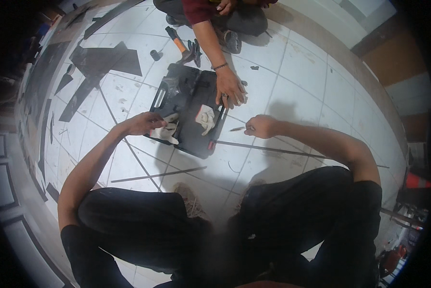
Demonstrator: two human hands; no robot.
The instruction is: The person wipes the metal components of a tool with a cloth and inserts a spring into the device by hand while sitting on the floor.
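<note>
An opened black plastic tool case [196, 141] lies on the floor in front of my feet. My left hand [144, 123] is at its left edge, fingers pinched on a white work glove [169, 133] that hangs over the case's side. To the right of the case, my right hand [261, 126] grips a thin, pointed, pale stick-like piece [236, 128], too small to name surely. A second white glove with a red cuff [206, 119] rests inside the case. A co-worker's hand [231, 89] reaches down onto the case's far right edge.
Beyond the case lie a hammer with an orange-and-black handle [178, 42] and a dark short cylinder [155, 55]. Dark sheet offcuts [100, 65] spread at the left. Long thin strips [273, 150] cross the tiles. The co-worker crouches opposite me.
</note>
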